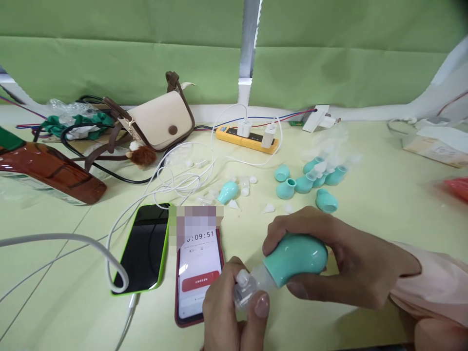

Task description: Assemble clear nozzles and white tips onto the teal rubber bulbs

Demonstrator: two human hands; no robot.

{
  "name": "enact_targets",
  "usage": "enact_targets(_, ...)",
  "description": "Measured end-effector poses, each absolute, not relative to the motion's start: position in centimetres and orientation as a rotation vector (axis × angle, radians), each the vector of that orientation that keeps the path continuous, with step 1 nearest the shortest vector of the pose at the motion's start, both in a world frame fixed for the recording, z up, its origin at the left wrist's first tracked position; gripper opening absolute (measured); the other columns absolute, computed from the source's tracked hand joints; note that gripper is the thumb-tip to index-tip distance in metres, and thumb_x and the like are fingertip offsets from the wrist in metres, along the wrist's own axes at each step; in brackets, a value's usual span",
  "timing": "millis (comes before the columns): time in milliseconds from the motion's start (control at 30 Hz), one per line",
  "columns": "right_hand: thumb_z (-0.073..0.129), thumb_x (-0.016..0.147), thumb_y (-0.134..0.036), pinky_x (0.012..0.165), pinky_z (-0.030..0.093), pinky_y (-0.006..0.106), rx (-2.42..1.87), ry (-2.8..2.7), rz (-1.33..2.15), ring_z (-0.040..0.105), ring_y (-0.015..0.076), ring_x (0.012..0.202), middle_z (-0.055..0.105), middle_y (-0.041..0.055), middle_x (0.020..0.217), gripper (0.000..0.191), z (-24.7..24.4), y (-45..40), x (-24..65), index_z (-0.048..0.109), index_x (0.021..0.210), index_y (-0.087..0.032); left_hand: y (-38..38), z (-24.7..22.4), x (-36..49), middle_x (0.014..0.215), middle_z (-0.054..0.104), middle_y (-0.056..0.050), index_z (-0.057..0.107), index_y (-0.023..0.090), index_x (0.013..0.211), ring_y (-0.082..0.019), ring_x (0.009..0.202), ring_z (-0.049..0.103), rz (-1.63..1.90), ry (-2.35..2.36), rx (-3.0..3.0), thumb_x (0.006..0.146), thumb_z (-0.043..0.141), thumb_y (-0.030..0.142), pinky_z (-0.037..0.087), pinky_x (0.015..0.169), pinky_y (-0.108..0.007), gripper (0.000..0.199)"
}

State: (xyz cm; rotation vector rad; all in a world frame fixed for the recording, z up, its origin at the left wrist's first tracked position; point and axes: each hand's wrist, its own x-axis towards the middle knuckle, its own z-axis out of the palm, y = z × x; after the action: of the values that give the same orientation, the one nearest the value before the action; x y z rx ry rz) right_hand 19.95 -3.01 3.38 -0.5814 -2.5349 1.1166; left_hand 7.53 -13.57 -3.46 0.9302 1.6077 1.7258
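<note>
Between thumb and fingers, my right hand [336, 258] grips a teal rubber squeeze bulb [298, 258], its narrow neck pointing left. My left hand [232, 307] pinches a clear plastic fitting [248, 290] with a small white cap on its side. The fitting's frosted end meets the bulb's neck; how deep it sits inside I cannot tell. Beyond my hands lie several more teal bulbs [286, 189], some with translucent tips in them. A single teal bulb [228, 192] rests farther left among small white plastic pieces [245, 190].
Left of my hands lie a phone with a timer [199, 265] and a green-edged phone [144, 248]. White cables [183, 178] tangle near a yellow power strip [234, 138]. A cream handbag [161, 119] and a brown bottle [54, 170] are at the left, a tissue pack [435, 148] at right.
</note>
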Motion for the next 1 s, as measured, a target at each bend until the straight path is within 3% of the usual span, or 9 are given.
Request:
enact_targets(200, 0.059, 0.077, -0.024, 0.05, 0.041, 0.018, -0.515, -2.612, 1.063, 0.049, 0.0085, 0.053, 0.058, -0.0012, 0.067, 0.016, 2.9, -3.0, 19.8, 0.054, 0.091, -0.019, -13.6, -3.7, 6.6, 0.044, 0.039, 0.002, 0.051, 0.023, 0.056, -0.014, 0.041, 0.036, 1.622, 1.712, 0.984, 0.075, 0.053, 0.053, 0.028, 0.035, -0.023, 0.035)
enact_targets(367, 0.053, 0.083, -0.02, 0.058, 0.043, 0.021, -0.322, -2.694, 0.828, 0.053, 0.0114, 0.066, 0.059, 0.004, 0.079, 0.021, 2.0, -3.6, 19.3, 0.049, 0.102, -0.014, -13.4, -3.7, 6.4, 0.043, 0.028, 0.003, 0.042, 0.022, 0.049, -0.012, 0.039, 0.032, 1.644, 1.759, 0.985, 0.08, 0.045, 0.051, 0.022, 0.033, -0.023, 0.043)
enact_targets(467, 0.049, 0.085, -0.02, 0.052, 0.044, 0.024, -0.162, -2.625, 0.505, 0.055, 0.014, 0.064, 0.06, 0.0081, 0.078, 0.019, 0.8, -4.1, 18.8, 0.048, 0.102, -0.01, -13.6, -3.7, 6.3, 0.043, 0.025, 0.004, 0.038, 0.021, 0.049, -0.011, 0.04, 0.029, 1.654, 1.819, 1.029, 0.085, 0.039, 0.049, 0.019, 0.035, -0.023, 0.046)
enact_targets(633, 0.049, 0.078, -0.011, 0.036, 0.034, 0.026, 0.045, -2.489, -0.001, 0.048, 0.0142, 0.046, 0.061, 0.008, 0.064, 0.016, -0.4, -4.4, 18.4, 0.052, 0.094, -0.008, -13.6, -3.9, 5.8, 0.039, 0.028, 0.005, 0.041, 0.021, 0.051, -0.01, 0.036, 0.029, 1.638, 1.901, 1.096, 0.088, 0.034, 0.046, 0.02, 0.036, -0.024, 0.046)
enact_targets(800, 0.049, 0.081, -0.014, 0.037, 0.036, 0.025, -0.017, -2.52, 0.032, 0.05, 0.0143, 0.05, 0.061, 0.0075, 0.068, 0.016, -0.8, -4.4, 18.5, 0.051, 0.096, -0.009, -13.4, -4.5, 5.4, 0.04, 0.029, 0.006, 0.037, 0.02, 0.051, -0.009, 0.036, 0.028, 1.628, 1.969, 1.305, 0.09, 0.033, 0.036, 0.021, 0.039, -0.024, 0.043)
enact_targets(1000, 0.045, 0.09, -0.025, 0.052, 0.044, 0.021, -0.175, -2.503, 0.341, 0.056, 0.0121, 0.068, 0.06, 0.0055, 0.076, 0.016, -1.1, -4.9, 18.3, 0.047, 0.097, -0.01, -13.3, -4.9, 5.4, 0.042, 0.026, 0.007, 0.031, 0.02, 0.052, -0.008, 0.037, 0.023, 1.626, 1.981, 1.389, 0.091, 0.031, 0.036, 0.02, 0.04, -0.025, 0.042)
